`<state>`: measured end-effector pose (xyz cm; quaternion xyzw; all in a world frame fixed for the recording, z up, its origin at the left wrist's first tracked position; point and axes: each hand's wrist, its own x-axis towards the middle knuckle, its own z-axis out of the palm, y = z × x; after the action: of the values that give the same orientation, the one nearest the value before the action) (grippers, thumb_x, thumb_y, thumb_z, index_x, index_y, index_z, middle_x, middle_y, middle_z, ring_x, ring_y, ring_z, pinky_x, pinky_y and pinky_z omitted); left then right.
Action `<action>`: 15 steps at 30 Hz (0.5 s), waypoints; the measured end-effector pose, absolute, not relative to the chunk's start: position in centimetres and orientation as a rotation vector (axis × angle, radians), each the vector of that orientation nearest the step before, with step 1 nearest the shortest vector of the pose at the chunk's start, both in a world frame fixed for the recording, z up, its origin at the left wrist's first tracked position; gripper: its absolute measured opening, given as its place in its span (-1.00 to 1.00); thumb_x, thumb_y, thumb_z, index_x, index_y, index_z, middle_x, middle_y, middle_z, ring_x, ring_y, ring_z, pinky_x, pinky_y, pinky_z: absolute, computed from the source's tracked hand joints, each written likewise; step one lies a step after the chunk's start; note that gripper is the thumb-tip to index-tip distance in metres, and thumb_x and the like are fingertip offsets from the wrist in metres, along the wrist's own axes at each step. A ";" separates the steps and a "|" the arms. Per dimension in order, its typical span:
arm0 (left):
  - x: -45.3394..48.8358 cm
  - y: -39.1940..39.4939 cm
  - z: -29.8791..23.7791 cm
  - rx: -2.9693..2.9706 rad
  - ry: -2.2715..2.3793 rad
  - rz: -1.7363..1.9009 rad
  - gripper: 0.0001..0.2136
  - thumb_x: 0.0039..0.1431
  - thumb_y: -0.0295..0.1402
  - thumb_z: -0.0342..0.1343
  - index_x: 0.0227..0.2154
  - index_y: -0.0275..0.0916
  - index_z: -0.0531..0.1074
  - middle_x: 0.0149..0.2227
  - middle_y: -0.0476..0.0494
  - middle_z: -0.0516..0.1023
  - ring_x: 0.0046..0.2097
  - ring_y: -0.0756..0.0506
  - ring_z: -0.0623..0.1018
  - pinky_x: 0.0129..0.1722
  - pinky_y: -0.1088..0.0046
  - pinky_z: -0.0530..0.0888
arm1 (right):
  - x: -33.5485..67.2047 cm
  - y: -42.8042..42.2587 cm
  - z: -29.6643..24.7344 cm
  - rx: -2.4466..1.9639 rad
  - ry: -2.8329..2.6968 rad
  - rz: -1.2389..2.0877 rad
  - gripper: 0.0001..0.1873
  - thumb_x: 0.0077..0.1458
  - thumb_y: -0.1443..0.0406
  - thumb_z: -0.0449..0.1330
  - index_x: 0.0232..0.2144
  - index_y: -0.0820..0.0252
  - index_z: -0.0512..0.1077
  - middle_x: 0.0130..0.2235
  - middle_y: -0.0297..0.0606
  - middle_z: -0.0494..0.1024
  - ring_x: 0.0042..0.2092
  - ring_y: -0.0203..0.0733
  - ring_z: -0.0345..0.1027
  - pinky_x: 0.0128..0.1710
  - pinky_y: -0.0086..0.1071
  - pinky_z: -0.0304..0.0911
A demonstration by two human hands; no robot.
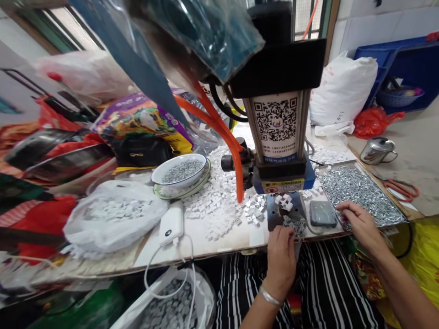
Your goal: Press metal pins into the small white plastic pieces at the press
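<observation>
1. at the press, the left hand (pixel 281 256) bends over the front edge of a dark base plate (pixel 273 220), fingers and thumb drawn together; whether they pinch anything, one cannot tell
2. the right hand (pixel 360 226) arches at the near edge of a bed of metal pins (pixel 366 189), fingers curled; a pin between the fingertips cannot be made out
3. just beyond the left fingertips lie small grey metal bits (pixel 295 225), jagged and dull, on the plate's front corner; a cluster of white plastic pieces (pixel 284 202) sits behind them, blocky and matte
4. the chief hazard, by judgement: the pneumatic press (pixel 279 128) stands right over that plate, and a stroke with fingers further in could crush them; loose bits under it could jam or spoil a pressing
5. pins nudged by the right wrist could spill past the edge; the orange hose (pixel 237 169), smooth and rubbery, could snag a reaching arm
6. farther out, angular white parts (pixel 219 205) spread across the table; a blue-rimmed bowl (pixel 178 184), glossy and round, holds more slim metal; a brushed-looking steel mug (pixel 378 151) stands near orange-handled scissors (pixel 403 188)
</observation>
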<state>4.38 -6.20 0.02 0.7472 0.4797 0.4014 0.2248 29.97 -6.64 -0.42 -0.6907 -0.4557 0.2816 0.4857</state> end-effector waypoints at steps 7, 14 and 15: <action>4.5 -5.3 1.4 1.575 1.333 1.077 -0.87 0.28 -0.40 0.03 -0.35 -0.20 0.45 -0.35 -0.09 0.49 -0.28 -0.11 0.47 -0.23 0.38 0.39 | 23.8 -7.2 1.4 -1.358 -1.031 1.130 -0.55 0.04 -0.04 0.32 -0.19 0.17 0.59 -0.33 -0.23 0.62 -0.34 -0.15 0.50 -0.28 -0.23 0.49; 4.7 -5.3 3.1 0.942 1.103 1.033 -0.78 0.15 -0.18 0.23 -0.41 -0.24 0.44 -0.52 0.05 0.39 -0.44 0.01 0.34 -0.38 0.50 0.29 | 19.8 -7.0 3.1 -1.236 -0.863 1.309 -0.51 -0.08 -0.06 0.43 -0.28 0.22 0.59 -0.36 -0.16 0.66 -0.41 -0.15 0.54 -0.40 -0.29 0.49; 4.8 -5.4 3.2 0.895 1.068 1.040 -0.76 0.13 -0.16 0.25 -0.41 -0.25 0.44 -0.52 0.05 0.39 -0.44 0.02 0.33 -0.38 0.51 0.28 | 19.5 -6.9 3.2 -1.243 -0.866 1.291 -0.52 -0.08 -0.06 0.43 -0.29 0.21 0.59 -0.36 -0.17 0.66 -0.40 -0.16 0.54 -0.40 -0.31 0.48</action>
<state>4.77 -5.38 3.20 0.3933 0.4691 0.4568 0.6455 19.50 -6.91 3.24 -0.5240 -0.3649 0.5441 0.5442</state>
